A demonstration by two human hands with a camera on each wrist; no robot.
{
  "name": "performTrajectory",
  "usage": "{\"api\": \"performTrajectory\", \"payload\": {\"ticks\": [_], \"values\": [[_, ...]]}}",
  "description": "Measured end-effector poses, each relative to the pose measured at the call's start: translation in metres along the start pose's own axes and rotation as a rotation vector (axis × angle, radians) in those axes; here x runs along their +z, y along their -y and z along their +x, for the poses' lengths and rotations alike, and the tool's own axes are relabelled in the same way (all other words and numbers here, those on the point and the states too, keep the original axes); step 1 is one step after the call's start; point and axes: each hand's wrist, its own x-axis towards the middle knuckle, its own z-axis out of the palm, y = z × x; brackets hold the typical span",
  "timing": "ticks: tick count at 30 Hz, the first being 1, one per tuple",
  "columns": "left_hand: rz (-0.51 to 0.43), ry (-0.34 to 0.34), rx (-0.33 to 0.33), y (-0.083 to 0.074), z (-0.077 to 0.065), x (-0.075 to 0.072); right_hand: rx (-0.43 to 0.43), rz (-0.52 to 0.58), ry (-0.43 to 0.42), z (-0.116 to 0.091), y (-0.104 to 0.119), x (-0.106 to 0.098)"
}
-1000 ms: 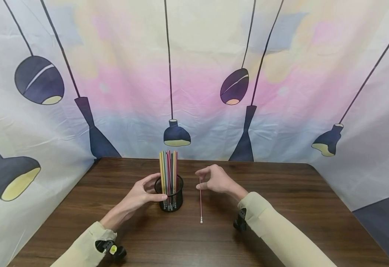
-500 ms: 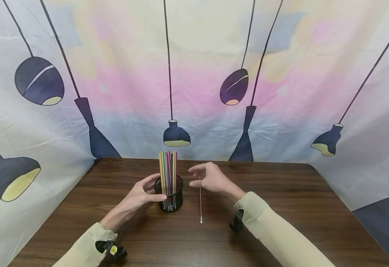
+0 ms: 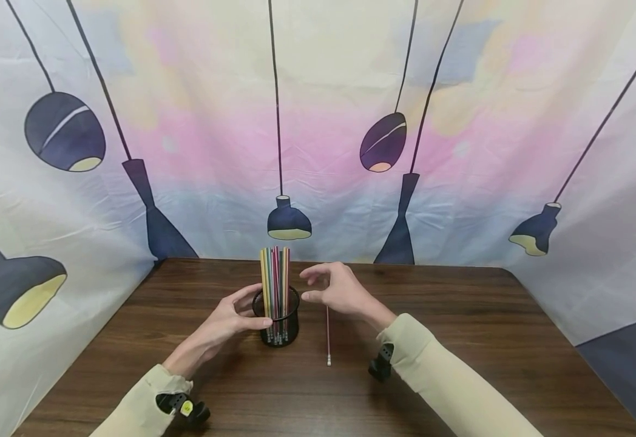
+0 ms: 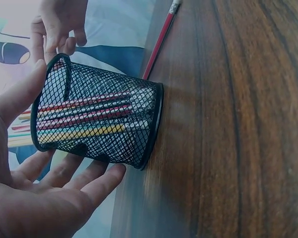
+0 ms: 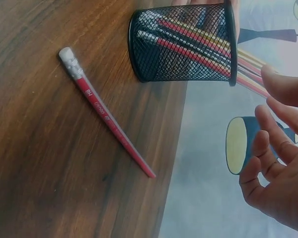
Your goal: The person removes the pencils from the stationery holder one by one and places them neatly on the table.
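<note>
So my right hand (image 3: 345, 291) is hanging in the air just right of the mesh cup (image 3: 292, 332), palm down-ish, fingers loosely bent and the thumb well apart from them. There's nothing in it. Hard to judge from up top how near my fingertips are to the cup's rim, so I won't swear to the gap. The forearm slants in from the near right of the cup, pale sleeve (image 3: 454, 382) bunched behind the wrist, black wrist camera (image 3: 380, 362) strapped on.

My left hand (image 3: 225, 318) has the cup itself, from its left side: thumb across the near side up by the rim, fingers curled round the back. That arm comes in from the cup's near left.

The cup stands upright, with a bunch of colored pencils (image 3: 275, 273) poking well above the rim, eraser ends down. One loose red pencil (image 3: 328, 340) lies on the table right of the cup, white eraser toward me, far end under my right hand in the head view.

The dark wood table (image 3: 274, 394) runs all around the cup, and beyond it hangs a pastel cloth (image 3: 214, 121) printed with lamps.
</note>
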Motion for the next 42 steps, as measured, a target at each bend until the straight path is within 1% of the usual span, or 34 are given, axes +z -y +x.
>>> {"api": "performTrajectory", "payload": {"ticks": [13, 20, 27, 36, 42], "values": [[-0.03, 0.0, 0.0, 0.002, 0.0, -0.002, 0.021, 0.032, -0.052, 0.004, 0.002, 0.012], [-0.026, -0.004, -0.002, 0.001, 0.0, -0.002, 0.018, 0.062, -0.048, 0.01, 0.001, 0.021], [-0.029, -0.006, 0.001, 0.002, 0.0, -0.001, 0.011, 0.067, -0.072, 0.016, -0.001, 0.03], [-0.036, -0.002, 0.0, 0.001, 0.0, -0.002, 0.027, 0.058, -0.066, 0.018, 0.001, 0.033], [-0.04, -0.001, 0.0, 0.001, 0.0, -0.002, 0.035, 0.072, -0.085, 0.02, 0.002, 0.036]]}}
